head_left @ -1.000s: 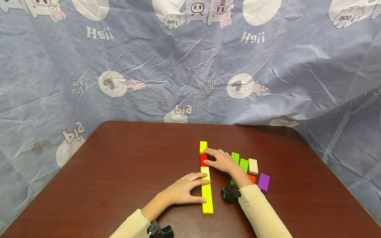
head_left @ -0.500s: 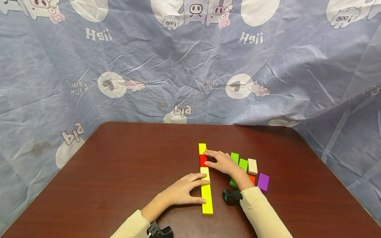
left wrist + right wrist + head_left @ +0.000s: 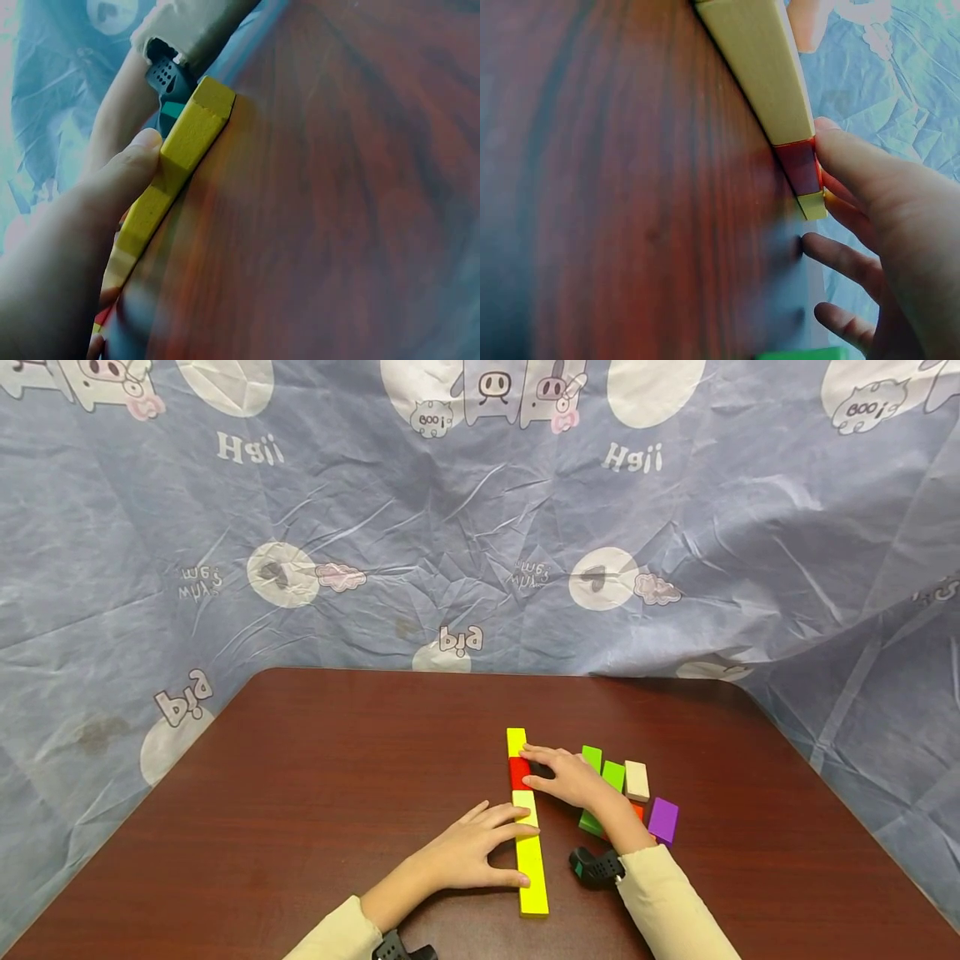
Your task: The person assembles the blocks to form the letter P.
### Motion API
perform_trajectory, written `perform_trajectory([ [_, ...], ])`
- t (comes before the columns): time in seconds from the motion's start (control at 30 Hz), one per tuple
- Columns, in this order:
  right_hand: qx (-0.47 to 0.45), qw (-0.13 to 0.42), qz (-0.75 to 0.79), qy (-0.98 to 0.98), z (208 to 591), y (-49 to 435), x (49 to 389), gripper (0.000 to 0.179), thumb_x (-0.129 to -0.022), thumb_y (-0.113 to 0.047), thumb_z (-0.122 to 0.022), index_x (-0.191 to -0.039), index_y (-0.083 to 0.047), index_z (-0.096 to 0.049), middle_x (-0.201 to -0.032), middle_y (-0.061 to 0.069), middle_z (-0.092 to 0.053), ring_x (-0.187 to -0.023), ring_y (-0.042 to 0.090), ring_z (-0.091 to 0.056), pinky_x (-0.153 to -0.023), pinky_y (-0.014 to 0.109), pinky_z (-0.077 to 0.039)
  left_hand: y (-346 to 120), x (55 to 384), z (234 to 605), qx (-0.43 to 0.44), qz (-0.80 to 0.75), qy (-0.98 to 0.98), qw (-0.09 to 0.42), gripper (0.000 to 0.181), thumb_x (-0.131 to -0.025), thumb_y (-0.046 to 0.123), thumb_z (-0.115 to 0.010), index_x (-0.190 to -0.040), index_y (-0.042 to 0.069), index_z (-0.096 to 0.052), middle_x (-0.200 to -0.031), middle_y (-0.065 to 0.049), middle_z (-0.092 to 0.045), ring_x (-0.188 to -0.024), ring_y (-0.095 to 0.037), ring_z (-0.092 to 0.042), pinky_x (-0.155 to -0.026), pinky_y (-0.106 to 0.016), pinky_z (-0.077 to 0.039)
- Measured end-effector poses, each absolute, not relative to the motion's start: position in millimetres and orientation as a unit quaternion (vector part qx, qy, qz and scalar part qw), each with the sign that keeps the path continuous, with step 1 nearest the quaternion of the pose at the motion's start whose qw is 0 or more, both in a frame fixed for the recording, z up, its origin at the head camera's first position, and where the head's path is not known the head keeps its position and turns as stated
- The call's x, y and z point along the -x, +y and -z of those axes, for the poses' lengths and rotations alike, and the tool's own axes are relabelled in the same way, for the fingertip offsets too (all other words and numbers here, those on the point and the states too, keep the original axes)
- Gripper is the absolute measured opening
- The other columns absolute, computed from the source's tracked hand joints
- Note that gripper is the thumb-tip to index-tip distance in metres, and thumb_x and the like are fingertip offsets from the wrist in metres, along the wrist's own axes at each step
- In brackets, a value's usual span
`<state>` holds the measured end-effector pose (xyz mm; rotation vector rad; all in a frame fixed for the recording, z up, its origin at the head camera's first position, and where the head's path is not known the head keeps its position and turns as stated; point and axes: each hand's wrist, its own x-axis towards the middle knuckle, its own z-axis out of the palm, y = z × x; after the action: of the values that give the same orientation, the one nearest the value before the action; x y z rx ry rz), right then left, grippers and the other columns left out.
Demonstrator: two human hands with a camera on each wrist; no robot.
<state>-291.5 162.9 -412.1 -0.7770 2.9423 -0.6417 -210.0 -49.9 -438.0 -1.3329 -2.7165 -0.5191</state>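
A straight row of blocks lies on the table, running away from me in the head view. It has a small yellow block [image 3: 516, 742] at the far end, a red block [image 3: 519, 774], a pale yellow block [image 3: 522, 799] and a bright yellow stretch [image 3: 532, 893] nearest me. My left hand [image 3: 468, 852] reaches over from the left, fingers spread, fingertips and thumb resting on the near part. From the right, my right hand [image 3: 570, 779] touches the row: thumb [image 3: 826, 126] at the red block's edge, forefinger by the far yellow block.
Loose blocks sit right of my right hand: green blocks [image 3: 613, 774], a cream block [image 3: 637, 781], a purple block [image 3: 663, 820] and an orange-red block [image 3: 637, 811] partly behind the forearm. A patterned blue-grey cloth [image 3: 480, 527] hangs behind the dark table [image 3: 337, 735].
The row has slid toward me and slightly right, with both hands moving along with it. The loose blocks have stayed in place.
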Motion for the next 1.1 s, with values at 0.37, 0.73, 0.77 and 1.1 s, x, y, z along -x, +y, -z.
perform_trajectory([
  [0.37,0.245,0.003,0.189,0.951,414,169,280,0.052,-0.086,-0.042,-0.057,-0.131,-0.017,-0.051,-0.138,0.004,-0.046,-0.124,0.032,-0.044,-0.096,0.065,-0.028,-44,203,437,0.443,0.157,-0.881,0.041,0.059,-0.081,0.066,-0.046,-0.131,0.035,-0.044,-0.139,0.009,-0.039,-0.130,-0.006,-0.035,-0.107,-0.049,-0.028],
  [0.73,0.237,-0.011,0.179,0.955,412,172,271,0.051,-0.085,-0.041,-0.059,-0.130,-0.018,-0.052,-0.136,0.004,-0.049,-0.122,0.031,-0.046,-0.096,0.063,-0.029,-40,198,434,0.458,0.145,-0.875,0.066,0.058,-0.080,0.066,-0.048,-0.128,0.034,-0.046,-0.136,0.008,-0.041,-0.127,-0.009,-0.037,-0.107,-0.050,-0.030],
  [0.77,0.237,-0.011,0.178,0.955,412,172,270,0.051,-0.085,-0.042,-0.059,-0.130,-0.018,-0.052,-0.136,0.004,-0.048,-0.122,0.031,-0.046,-0.096,0.063,-0.029,-40,197,434,0.458,0.143,-0.875,0.068,0.058,-0.080,0.066,-0.048,-0.128,0.034,-0.046,-0.136,0.008,-0.041,-0.127,-0.009,-0.037,-0.107,-0.050,-0.030],
  [1.1,0.238,-0.013,0.187,0.953,415,174,267,0.050,-0.086,-0.041,-0.058,-0.129,-0.017,-0.052,-0.136,0.005,-0.048,-0.122,0.031,-0.046,-0.097,0.065,-0.027,-38,194,437,0.459,0.127,-0.875,0.090,0.056,-0.080,0.067,-0.047,-0.127,0.036,-0.047,-0.134,0.010,-0.043,-0.125,-0.011,-0.039,-0.105,-0.048,-0.032],
])
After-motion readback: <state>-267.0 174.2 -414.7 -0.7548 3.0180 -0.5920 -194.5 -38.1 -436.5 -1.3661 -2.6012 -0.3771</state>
